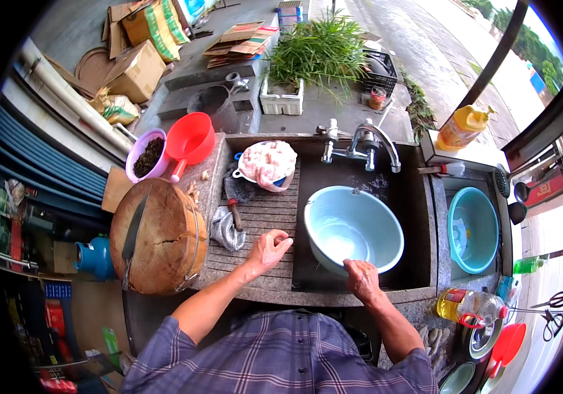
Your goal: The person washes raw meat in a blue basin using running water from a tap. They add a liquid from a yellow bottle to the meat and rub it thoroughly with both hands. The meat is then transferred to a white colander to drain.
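My right hand [362, 279] grips the near rim of a light blue plastic basin [340, 231], which sits tilted in the dark sink. My left hand [270, 250] is above the ribbed stone drainboard, fingers curled, with nothing visible in them. Beyond it, a white bowl or colander holds pale pink raw meat or offal [267, 162]. A grey cloth [227, 228] and a scrubber with a red-brown handle [235, 214] lie left of my left hand. The chrome faucet [371, 144] stands behind the basin; no stream shows from its spout.
At left, a knife [136, 227] lies on a round wooden chopping block [168, 246], near a red dipper [190, 139] and a purple bowl of dark matter [136, 147]. At right are a teal basin [478, 231] and an oil bottle [473, 306].
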`<state>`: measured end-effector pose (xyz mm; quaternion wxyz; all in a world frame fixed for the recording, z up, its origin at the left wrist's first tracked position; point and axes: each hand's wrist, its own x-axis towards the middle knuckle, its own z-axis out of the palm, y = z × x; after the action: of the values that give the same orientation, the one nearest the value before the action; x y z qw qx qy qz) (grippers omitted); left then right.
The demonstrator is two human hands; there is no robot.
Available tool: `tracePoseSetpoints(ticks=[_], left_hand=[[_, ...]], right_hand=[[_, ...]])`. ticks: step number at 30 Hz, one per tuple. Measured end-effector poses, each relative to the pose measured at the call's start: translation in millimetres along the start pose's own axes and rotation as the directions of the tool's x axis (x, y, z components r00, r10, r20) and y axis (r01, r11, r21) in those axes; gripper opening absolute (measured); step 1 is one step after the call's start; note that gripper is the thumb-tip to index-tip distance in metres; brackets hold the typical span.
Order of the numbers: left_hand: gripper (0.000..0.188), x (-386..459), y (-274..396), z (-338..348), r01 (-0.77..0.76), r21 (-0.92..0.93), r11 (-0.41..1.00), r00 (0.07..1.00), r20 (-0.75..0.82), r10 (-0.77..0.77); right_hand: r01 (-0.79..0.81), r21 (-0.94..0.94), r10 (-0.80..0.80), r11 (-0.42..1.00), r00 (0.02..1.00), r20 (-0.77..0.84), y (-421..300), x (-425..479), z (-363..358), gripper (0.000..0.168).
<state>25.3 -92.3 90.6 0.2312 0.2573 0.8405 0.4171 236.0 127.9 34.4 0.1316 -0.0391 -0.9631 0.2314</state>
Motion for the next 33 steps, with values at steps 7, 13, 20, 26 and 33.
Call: tracePoseSetpoints(ticks=[7,13,20,26,33], left_hand=[[0.027,-5.0,-38.9,-20.2,0.13,-0.135,0.982,0.988,0.103,-0.117],[0.022,25.7,-57.4,5.0,0.034,-0.149,0.988,0.973,0.232,0.001],[0.024,62.3,-28.9,6.1,-0.095,-0.092,0.991,0.91,0.394,0.124],[0.021,63.9,-23.6,3.0,-0.532,0.155,0.833,0.798,0.422,0.431],[0.024,46.4,23.7,17.2,-0.435,0.147,0.888,0.804,0.507,0.31]], right_hand=[[-0.137,-0.146,0.174,0.98,0.944,0.282,7.3,9.5,66.4,0.011],[-0.321,-0.005,0.309,0.947,0.908,0.284,-18.6,10.1,57.0,0.034],[-0.592,0.741,0.601,0.315,0.729,0.327,-128.6,-24.0,-83.3,0.034],[-0.859,-0.163,0.763,0.486,0.507,-0.4,-97.4,-203.9,-76.0,0.029],[-0.989,0.026,0.852,-0.147,-0.14,-0.505,-10.8,-292.6,-76.2,0.075]])
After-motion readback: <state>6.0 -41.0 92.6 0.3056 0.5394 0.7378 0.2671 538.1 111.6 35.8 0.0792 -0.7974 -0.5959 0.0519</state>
